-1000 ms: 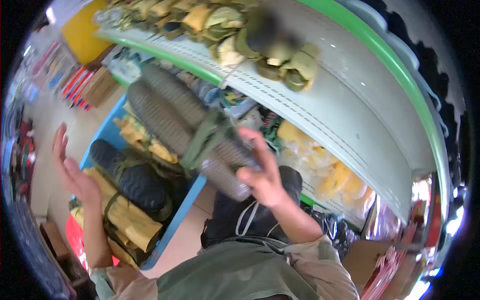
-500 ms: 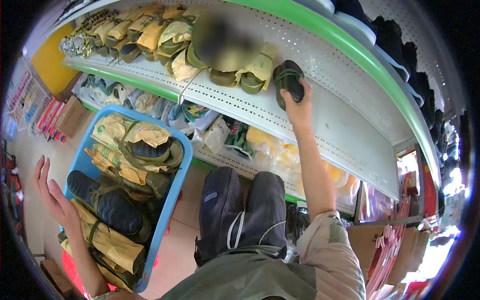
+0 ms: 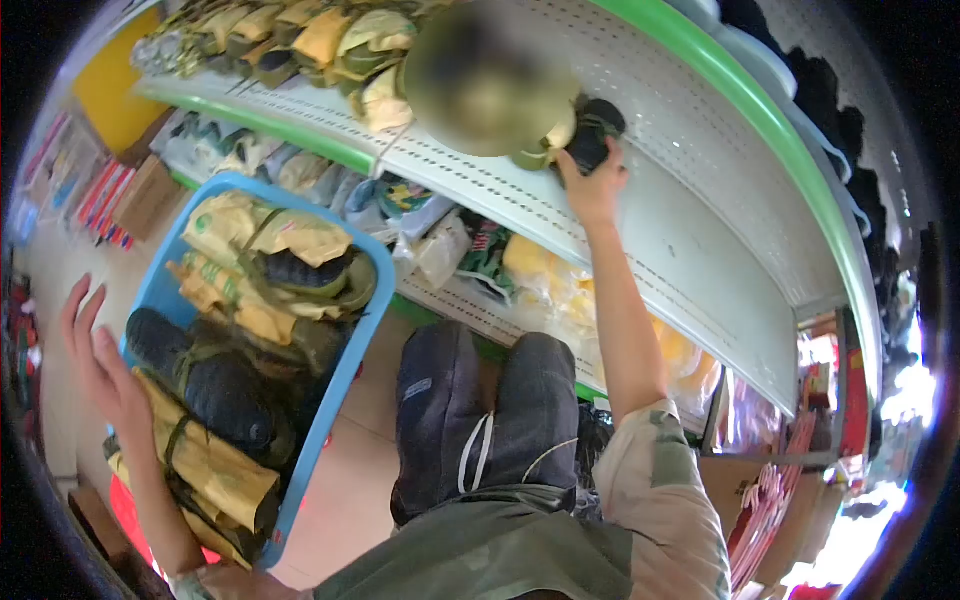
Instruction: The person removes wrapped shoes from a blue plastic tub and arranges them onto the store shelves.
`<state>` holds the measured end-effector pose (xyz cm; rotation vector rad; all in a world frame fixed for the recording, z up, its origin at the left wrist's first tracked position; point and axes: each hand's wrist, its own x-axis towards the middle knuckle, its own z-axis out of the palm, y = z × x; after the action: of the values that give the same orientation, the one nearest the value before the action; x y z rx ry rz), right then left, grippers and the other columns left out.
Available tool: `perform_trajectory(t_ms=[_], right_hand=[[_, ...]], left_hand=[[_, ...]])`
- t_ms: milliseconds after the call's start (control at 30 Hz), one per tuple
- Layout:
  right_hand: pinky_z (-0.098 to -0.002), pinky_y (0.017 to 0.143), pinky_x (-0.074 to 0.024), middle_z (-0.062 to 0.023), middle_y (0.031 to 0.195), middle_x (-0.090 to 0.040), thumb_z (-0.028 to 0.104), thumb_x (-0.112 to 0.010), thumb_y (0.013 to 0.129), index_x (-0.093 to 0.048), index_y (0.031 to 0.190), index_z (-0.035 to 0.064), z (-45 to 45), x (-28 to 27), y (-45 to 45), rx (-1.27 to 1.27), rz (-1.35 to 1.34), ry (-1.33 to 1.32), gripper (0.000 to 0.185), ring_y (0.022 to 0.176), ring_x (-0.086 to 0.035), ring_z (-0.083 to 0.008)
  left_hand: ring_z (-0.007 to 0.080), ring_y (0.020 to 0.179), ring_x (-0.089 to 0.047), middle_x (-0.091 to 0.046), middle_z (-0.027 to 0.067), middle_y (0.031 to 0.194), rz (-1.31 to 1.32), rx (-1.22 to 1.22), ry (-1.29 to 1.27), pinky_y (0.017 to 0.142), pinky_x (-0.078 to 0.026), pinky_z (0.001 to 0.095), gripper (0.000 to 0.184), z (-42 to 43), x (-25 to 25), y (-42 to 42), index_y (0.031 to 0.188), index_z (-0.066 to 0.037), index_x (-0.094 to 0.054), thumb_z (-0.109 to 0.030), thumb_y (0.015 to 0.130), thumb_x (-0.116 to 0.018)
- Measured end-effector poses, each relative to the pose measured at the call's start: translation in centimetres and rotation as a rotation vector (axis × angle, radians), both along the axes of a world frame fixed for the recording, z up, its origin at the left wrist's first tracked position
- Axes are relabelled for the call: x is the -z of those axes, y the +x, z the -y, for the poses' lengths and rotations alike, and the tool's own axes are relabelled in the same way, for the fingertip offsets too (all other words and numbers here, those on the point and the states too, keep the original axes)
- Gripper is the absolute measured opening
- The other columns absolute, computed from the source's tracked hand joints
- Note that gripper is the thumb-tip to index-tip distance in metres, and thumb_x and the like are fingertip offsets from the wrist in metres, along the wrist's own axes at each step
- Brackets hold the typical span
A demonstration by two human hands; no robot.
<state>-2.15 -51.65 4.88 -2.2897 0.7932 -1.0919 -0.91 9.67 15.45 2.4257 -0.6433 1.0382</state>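
My right hand [image 3: 596, 190] is closed on a pair of dark-soled shoes [image 3: 598, 128] tied with a green lace, at the end of the row on the white shelf [image 3: 690, 275]. Whether the pair touches the neighbouring shoes is smeared by blur. Fingers apart, my left hand [image 3: 105, 365] hangs empty by the left rim of a blue plastic bin [image 3: 335, 400]. Inside the bin lie several shoe pairs, most in tan paper, such as the wrapped pair [image 3: 265, 240] at the far end. A black-soled pair [image 3: 215, 385] rests in the middle without paper around its soles.
Paper-wrapped shoes [image 3: 320, 45] line the upper shelf's left part; a blurred patch hides its middle. Below stand bagged goods [image 3: 435, 250] and yellow packets [image 3: 550, 275]. A green-edged shelf [image 3: 740, 90] juts overhead at right. A cardboard box [image 3: 148, 205] sits behind the bin.
My right hand has moved the shoe pair slightly up and towards the back of the shelf, and the pair has turned. My left hand has stayed nearly in place, open.
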Motion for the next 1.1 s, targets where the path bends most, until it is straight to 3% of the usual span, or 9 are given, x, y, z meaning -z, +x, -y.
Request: perform_trajectory(t_ms=[67, 133, 233, 433, 500, 600, 733, 933, 1100], right_hand=[[-0.0504, 0.111, -0.0314, -0.0339, 0.136, -0.039, 0.048, -0.084, 0.073, -0.027, 0.148, -0.005, 0.1, 0.1, 0.0, 0.074, -0.07, 0.002, 0.108, 0.128, -0.038, -0.0455], [-0.0499, 0.109, -0.0319, -0.0308, 0.137, -0.037, 0.037, -0.083, 0.078, -0.033, 0.142, -0.0052, -2.2, -1.1, -1.1, 0.013, 0.112, -0.313, 0.092, 0.126, -0.039, -0.0442], [-0.0449, 0.107, -0.0361, -0.0245, 0.136, -0.04, 0.024, -0.084, 0.078, -0.043, 0.136, -0.0023, -9.3, -4.8, -2.1, -0.177, 0.148, -0.043, 0.076, 0.125, -0.043, -0.038], [-0.0419, 0.108, -0.0388, -0.0228, 0.135, -0.051, 0.03, -0.085, 0.077, -0.047, 0.133, -0.0022, -23.2, -7.8, -3.6, -0.932, -0.058, 0.113, 0.075, 0.126, -0.051, -0.0373], [-0.0439, 0.11, -0.037, -0.0267, 0.137, -0.049, 0.04, -0.084, 0.076, -0.044, 0.137, -0.0033, -25.6, -6.9, -2.7, -0.99, -0.166, 0.017, 0.085, 0.128, -0.049, -0.0384], [-0.0406, 0.108, -0.0394, -0.0267, 0.135, -0.049, 0.049, -0.086, 0.07, -0.038, 0.143, -0.004, -28.0, -5.7, -0.4, -1.13, -0.354, 0.258, 0.103, 0.127, -0.05, -0.0336], [-0.0474, 0.106, -0.0391, -0.0307, 0.128, -0.048, 0.06, -0.085, 0.063, -0.037, 0.142, -0.0051, -29.6, -4.5, 2.0, -0.984, -0.453, 0.044, 0.113, 0.119, -0.047, -0.0464], [-0.0429, 0.109, -0.0387, -0.0286, 0.141, -0.043, 0.056, -0.087, 0.063, -0.034, 0.145, -0.0024, -31.5, -3.5, 1.9, -0.932, -0.452, -0.031, 0.113, 0.132, -0.045, -0.0387], [-0.0425, 0.108, -0.041, -0.0272, 0.134, -0.051, 0.044, -0.086, 0.065, -0.035, 0.143, -0.0038, -30.9, -3.3, 2.0, -1.0, -0.322, 0.19, 0.104, 0.127, -0.05, -0.0396]], left_hand=[[0.0292, 0.133, -0.047, -0.053, 0.0159, 0.14, -0.015, -0.024, 0.02, 0.113, -0.031, 0.0403, 0.035, 0.5, -0.3, -0.3, 0.125, -0.001, -0.061, -0.018, 0.105, -0.038], [0.029, 0.131, -0.048, -0.055, 0.0152, 0.136, -0.001, -0.038, -0.011, 0.112, -0.032, 0.0404, 0.033, 1.1, -0.5, -0.5, 0.12, -0.002, -0.064, -0.018, 0.104, -0.04], [0.0299, 0.129, -0.05, -0.056, 0.0155, 0.135, -0.01, -0.014, -0.017, 0.111, -0.033, 0.04, 0.032, 1.5, -0.9, -0.8, 0.117, -0.001, -0.064, -0.019, 0.104, -0.041], [0.0295, 0.127, -0.05, -0.055, 0.0148, 0.133, -0.013, 0.023, -0.054, 0.11, -0.034, 0.0398, 0.031, 1.6, -0.6, -0.6, 0.114, -0.002, -0.065, -0.02, 0.104, -0.042], [0.0295, 0.128, -0.05, -0.055, 0.0147, 0.133, -0.026, 0.02, -0.059, 0.11, -0.033, 0.04, 0.031, 1.8, -0.6, -0.7, 0.114, -0.002, -0.064, -0.02, 0.103, -0.042], [0.0294, 0.128, -0.049, -0.055, 0.0147, 0.133, -0.031, 0.019, -0.056, 0.11, -0.033, 0.0402, 0.03, 1.8, -0.7, -0.8, 0.114, -0.002, -0.064, -0.021, 0.103, -0.043], [0.0293, 0.129, -0.049, -0.055, 0.0145, 0.133, -0.037, 0.033, -0.047, 0.111, -0.032, 0.0406, 0.028, 2.1, -0.7, -0.7, 0.114, -0.002, -0.063, -0.02, 0.102, -0.044], [0.0296, 0.128, -0.05, -0.055, 0.0144, 0.133, -0.044, 0.044, -0.061, 0.111, -0.033, 0.0407, 0.025, 2.2, -0.8, -0.9, 0.114, -0.002, -0.063, -0.016, 0.101, -0.047], [0.0298, 0.128, -0.05, -0.055, 0.0148, 0.133, -0.051, 0.046, -0.061, 0.11, -0.034, 0.0406, 0.024, 2.3, -0.6, -1.2, 0.115, -0.002, -0.062, -0.015, 0.101, -0.048]])
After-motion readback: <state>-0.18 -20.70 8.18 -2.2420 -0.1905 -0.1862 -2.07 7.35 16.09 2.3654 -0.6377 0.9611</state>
